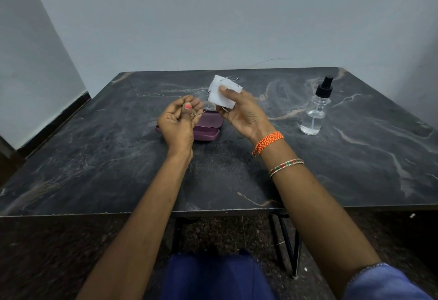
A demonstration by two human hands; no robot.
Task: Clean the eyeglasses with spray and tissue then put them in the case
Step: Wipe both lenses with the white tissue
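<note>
I hold thin wire-rimmed eyeglasses (pixel 201 97) up above the table. My left hand (pixel 178 123) pinches the rim of one lens between thumb and fingers. My right hand (pixel 241 112) presses a folded white tissue (pixel 224 94) around the other lens, with the thumb on top of the tissue. That lens is mostly hidden by the tissue; a bit of frame and hinge sticks out behind it. A purple glasses case (pixel 208 126) lies on the table just below and behind my hands, partly covered by the left hand. A clear spray bottle (pixel 315 112) with a black nozzle stands upright to the right.
The dark marble-patterned table (pixel 118 157) stands against a grey wall. Its front edge runs just past my forearms, and black table legs (pixel 288 245) show underneath. My blue-clad lap (pixel 213 276) is at the bottom of the view.
</note>
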